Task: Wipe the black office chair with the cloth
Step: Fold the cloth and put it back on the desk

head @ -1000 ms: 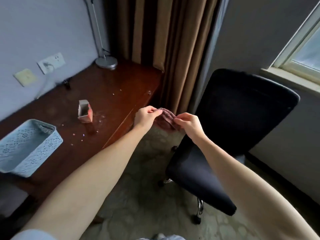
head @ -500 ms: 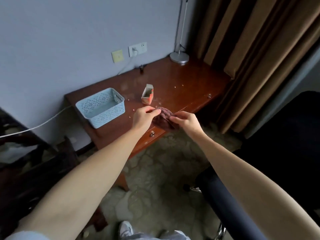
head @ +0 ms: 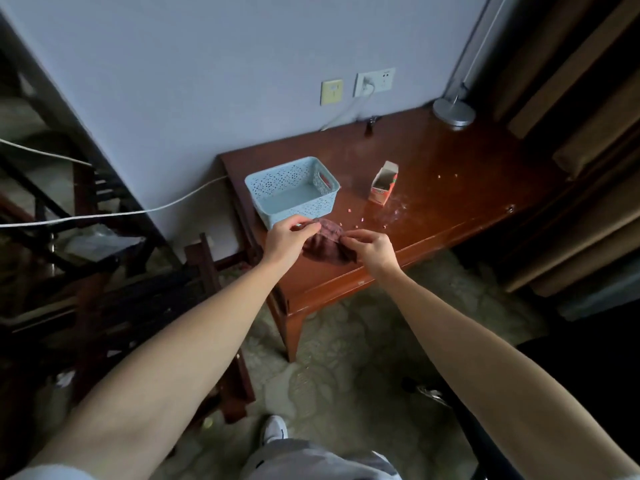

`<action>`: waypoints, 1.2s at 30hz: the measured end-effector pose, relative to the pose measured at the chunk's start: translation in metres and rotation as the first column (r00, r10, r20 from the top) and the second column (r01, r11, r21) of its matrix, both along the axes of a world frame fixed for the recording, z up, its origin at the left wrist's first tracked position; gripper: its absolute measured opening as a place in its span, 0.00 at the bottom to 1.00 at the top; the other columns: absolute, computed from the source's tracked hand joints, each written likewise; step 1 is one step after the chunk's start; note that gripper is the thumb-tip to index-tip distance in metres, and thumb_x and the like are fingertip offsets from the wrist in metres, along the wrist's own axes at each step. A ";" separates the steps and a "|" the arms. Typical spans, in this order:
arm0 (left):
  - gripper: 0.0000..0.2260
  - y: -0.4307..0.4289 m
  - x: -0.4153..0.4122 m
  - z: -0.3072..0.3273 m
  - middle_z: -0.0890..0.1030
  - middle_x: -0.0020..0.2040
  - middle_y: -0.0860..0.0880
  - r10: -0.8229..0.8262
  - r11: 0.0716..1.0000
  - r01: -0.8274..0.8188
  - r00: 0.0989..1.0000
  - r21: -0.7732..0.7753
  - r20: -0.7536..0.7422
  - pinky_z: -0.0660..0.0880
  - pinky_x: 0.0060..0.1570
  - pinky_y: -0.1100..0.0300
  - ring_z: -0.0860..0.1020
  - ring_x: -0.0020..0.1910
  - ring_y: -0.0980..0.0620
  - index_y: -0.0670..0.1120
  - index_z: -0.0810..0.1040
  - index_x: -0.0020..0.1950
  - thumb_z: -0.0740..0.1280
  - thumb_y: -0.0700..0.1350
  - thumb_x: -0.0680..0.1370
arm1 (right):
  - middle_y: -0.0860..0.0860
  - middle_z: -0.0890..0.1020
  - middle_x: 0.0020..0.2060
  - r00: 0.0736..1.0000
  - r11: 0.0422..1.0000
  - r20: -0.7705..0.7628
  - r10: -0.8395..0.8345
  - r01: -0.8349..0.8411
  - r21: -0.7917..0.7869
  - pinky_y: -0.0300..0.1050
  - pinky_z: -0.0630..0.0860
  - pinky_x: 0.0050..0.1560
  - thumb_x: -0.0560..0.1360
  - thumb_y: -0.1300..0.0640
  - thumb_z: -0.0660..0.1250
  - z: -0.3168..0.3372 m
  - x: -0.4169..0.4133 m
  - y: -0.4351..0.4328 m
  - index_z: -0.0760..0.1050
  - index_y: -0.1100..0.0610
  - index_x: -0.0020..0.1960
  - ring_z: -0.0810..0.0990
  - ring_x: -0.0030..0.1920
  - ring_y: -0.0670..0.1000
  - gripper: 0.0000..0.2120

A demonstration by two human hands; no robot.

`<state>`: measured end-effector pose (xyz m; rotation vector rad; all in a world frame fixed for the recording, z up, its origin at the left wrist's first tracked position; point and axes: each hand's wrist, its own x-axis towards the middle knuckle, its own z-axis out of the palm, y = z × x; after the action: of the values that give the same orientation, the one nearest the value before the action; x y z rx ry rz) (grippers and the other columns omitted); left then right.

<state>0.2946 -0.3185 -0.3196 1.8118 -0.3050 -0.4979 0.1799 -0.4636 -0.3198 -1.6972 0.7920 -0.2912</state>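
A small dark reddish cloth (head: pixel 325 242) is bunched between both my hands, held above the near edge of the wooden desk (head: pixel 446 188). My left hand (head: pixel 289 237) pinches its left side. My right hand (head: pixel 372 249) pinches its right side. Only a dark part of the black office chair (head: pixel 595 368) shows at the lower right, behind my right forearm; a chrome leg of its base (head: pixel 431 393) sticks out over the floor.
On the desk stand a light blue perforated basket (head: pixel 294 192), an open small orange carton (head: pixel 382 183), scattered crumbs and a lamp base (head: pixel 453 112). Brown curtains (head: pixel 571 133) hang at right. Dark wooden furniture (head: pixel 114 271) and a white cable (head: pixel 104 216) fill the left.
The view has swung left and down, from the chair to the desk. The chair has slid almost out of sight at right. Both hands still hold the cloth between them.
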 end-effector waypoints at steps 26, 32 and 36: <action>0.12 -0.059 0.066 -0.102 0.84 0.44 0.50 -0.059 0.934 0.091 0.993 0.347 -0.101 0.81 0.49 0.48 0.84 0.44 0.45 0.68 0.79 0.41 0.72 0.60 0.59 | 0.48 0.86 0.47 0.941 0.994 -0.328 0.082 -0.103 -0.047 0.50 0.82 0.51 0.74 0.54 0.73 -0.094 0.085 -0.076 0.84 0.49 0.54 0.84 0.46 0.49 0.09; 0.18 -0.066 0.063 -0.106 0.83 0.47 0.50 -0.059 0.859 0.083 0.996 0.505 -0.062 0.77 0.53 0.53 0.81 0.51 0.45 0.55 0.81 0.59 0.75 0.50 0.70 | 0.45 0.86 0.49 0.900 0.950 -0.399 0.172 -0.258 -0.173 0.50 0.79 0.55 0.71 0.48 0.71 -0.112 0.104 -0.082 0.83 0.43 0.54 0.83 0.52 0.49 0.12; 0.19 -0.064 0.061 -0.113 0.83 0.54 0.47 -0.096 0.800 0.095 0.995 0.592 -0.031 0.76 0.54 0.53 0.80 0.55 0.44 0.56 0.79 0.63 0.73 0.53 0.72 | 0.47 0.85 0.52 0.861 0.901 -0.467 0.204 -0.352 -0.254 0.49 0.77 0.57 0.73 0.46 0.70 -0.119 0.108 -0.082 0.83 0.43 0.55 0.82 0.54 0.52 0.12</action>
<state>0.3557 -0.3826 -0.4321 2.4183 -0.2567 -0.7220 0.2877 -0.5459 -0.4384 -2.2144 0.8270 0.1786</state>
